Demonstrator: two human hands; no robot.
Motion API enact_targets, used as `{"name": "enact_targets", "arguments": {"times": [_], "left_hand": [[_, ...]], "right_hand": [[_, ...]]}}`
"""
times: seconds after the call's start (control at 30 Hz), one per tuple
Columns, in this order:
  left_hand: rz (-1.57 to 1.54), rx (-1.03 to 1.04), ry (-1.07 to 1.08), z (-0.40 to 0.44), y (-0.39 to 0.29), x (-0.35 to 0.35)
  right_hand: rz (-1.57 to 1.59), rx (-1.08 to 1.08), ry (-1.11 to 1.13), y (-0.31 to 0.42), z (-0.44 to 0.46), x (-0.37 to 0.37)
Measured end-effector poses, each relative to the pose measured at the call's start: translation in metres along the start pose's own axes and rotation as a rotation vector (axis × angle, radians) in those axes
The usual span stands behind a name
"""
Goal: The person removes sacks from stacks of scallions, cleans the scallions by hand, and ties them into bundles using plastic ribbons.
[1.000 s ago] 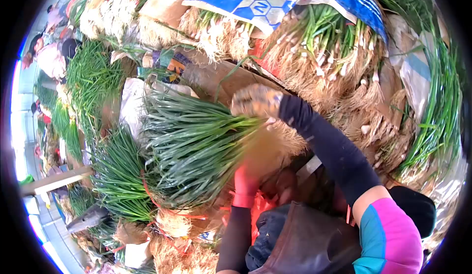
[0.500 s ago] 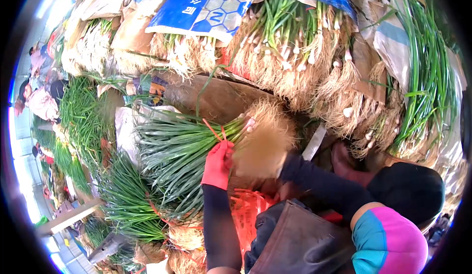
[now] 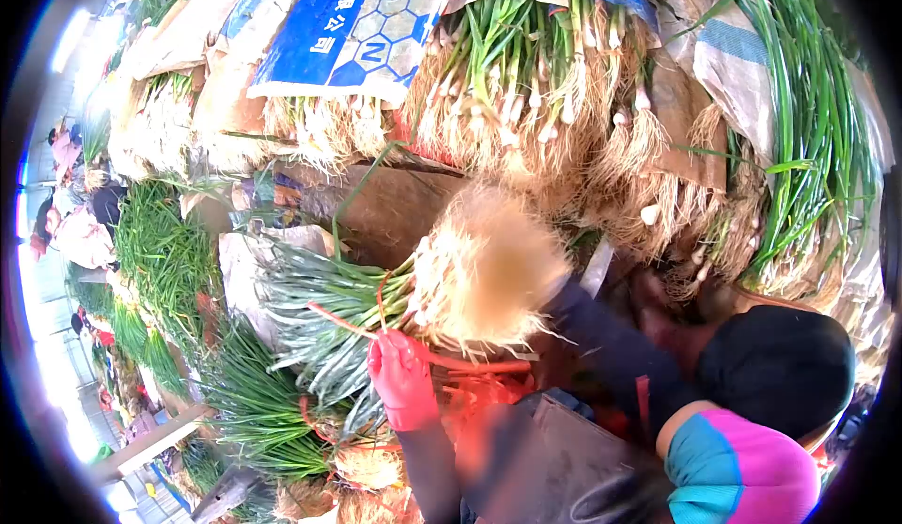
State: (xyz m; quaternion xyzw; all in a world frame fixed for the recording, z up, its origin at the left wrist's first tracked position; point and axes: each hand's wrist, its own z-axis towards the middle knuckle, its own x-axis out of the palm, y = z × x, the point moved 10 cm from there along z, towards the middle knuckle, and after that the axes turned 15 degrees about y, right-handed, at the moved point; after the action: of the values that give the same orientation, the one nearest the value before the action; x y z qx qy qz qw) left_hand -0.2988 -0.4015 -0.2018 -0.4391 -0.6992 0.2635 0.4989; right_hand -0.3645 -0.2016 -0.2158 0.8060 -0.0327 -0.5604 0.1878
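Observation:
My left hand (image 3: 401,378), in a red-pink glove, is closed with its fingers pinched on a thin red tie strip (image 3: 340,321). The strip loops round the stems of a bunch of green onions (image 3: 413,284), whose leaves point left. Pale roots (image 3: 460,261) spread from the bunch's right end, beside white bulbs. My right arm (image 3: 615,355), in a dark sleeve, reaches to this root end. My right hand (image 3: 528,265) is smeared there, so its fingers cannot be made out.
Behind the bunch stands a long stack of rooted onions (image 3: 526,101), partly covered by blue-and-white printed sacking (image 3: 329,31). Other leafy bunches (image 3: 258,402) lie at lower left. Red strips (image 3: 479,388) hang beside my dark apron (image 3: 573,458). People (image 3: 80,228) are at far left.
The root end has shifted left and turned more towards me, showing more roots and bulbs. My left hand has moved left and down, still pinching the strip. The view has shifted slightly.

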Motion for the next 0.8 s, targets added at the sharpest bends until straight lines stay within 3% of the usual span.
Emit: {"name": "enact_targets", "arguments": {"times": [0.03, 0.1, 0.17, 0.23, 0.27, 0.33, 0.37, 0.4, 0.43, 0.5, 0.53, 0.57, 0.6, 0.67, 0.73, 0.8], "left_hand": [[0.06, 0.041, -0.04, -0.004, -0.011, 0.008], [-0.033, 0.058, 0.042, -0.006, -0.02, 0.003], [-0.074, 0.061, 0.065, -0.007, -0.028, -0.004], [-0.028, 0.13, -0.049, -0.009, -0.025, -0.007], [-0.12, 0.124, 0.061, -0.005, -0.02, 0.009], [-0.17, 0.113, 0.206, 0.005, -0.018, 0.027], [-0.192, 0.102, 0.267, 0.005, -0.015, 0.032], [-0.154, 0.097, 0.175, 0.007, -0.012, 0.023], [-0.094, 0.055, 0.156, 0.012, -0.008, 0.025], [0.02, -0.036, 0.094, 0.019, 0.001, 0.032], [-0.085, -0.08, 0.095, 0.027, 0.017, 0.028], [0.116, -0.118, 0.108, 0.033, 0.022, 0.033], [0.197, -0.176, 0.141, 0.043, 0.033, 0.034], [0.332, -0.285, 0.207, 0.055, 0.062, 0.025], [0.444, -0.36, 0.275, 0.072, 0.079, 0.015], [0.41, -0.327, 0.261, 0.073, 0.086, 0.013]], "right_hand": [[0.439, -0.228, -0.168, 0.007, -0.015, -0.033], [0.957, -0.616, -0.38, 0.008, -0.035, -0.087], [1.415, -0.672, -0.428, -0.031, -0.02, -0.107], [1.373, -0.594, -0.492, -0.031, -0.018, -0.097], [1.266, -0.53, -0.531, -0.023, -0.019, -0.087], [1.575, -0.963, -0.178, 0.013, -0.008, -0.055], [1.704, -1.072, -0.081, -0.001, -0.006, -0.049], [1.832, -1.171, 0.03, -0.012, -0.006, -0.053], [1.798, -1.095, -0.066, -0.03, -0.007, -0.071], [1.419, -0.654, -0.317, -0.056, -0.029, -0.112], [1.242, -0.52, -0.358, -0.056, -0.035, -0.122], [1.084, -0.498, -0.445, -0.053, -0.042, -0.133], [1.133, -0.781, -0.431, -0.043, -0.023, -0.078], [0.054, -0.377, -0.1, 0.009, 0.009, 0.008], [1.213, -0.432, -0.05, -0.03, 0.016, -0.013], [0.4, -0.397, -0.418, -0.013, -0.023, -0.094]]}}
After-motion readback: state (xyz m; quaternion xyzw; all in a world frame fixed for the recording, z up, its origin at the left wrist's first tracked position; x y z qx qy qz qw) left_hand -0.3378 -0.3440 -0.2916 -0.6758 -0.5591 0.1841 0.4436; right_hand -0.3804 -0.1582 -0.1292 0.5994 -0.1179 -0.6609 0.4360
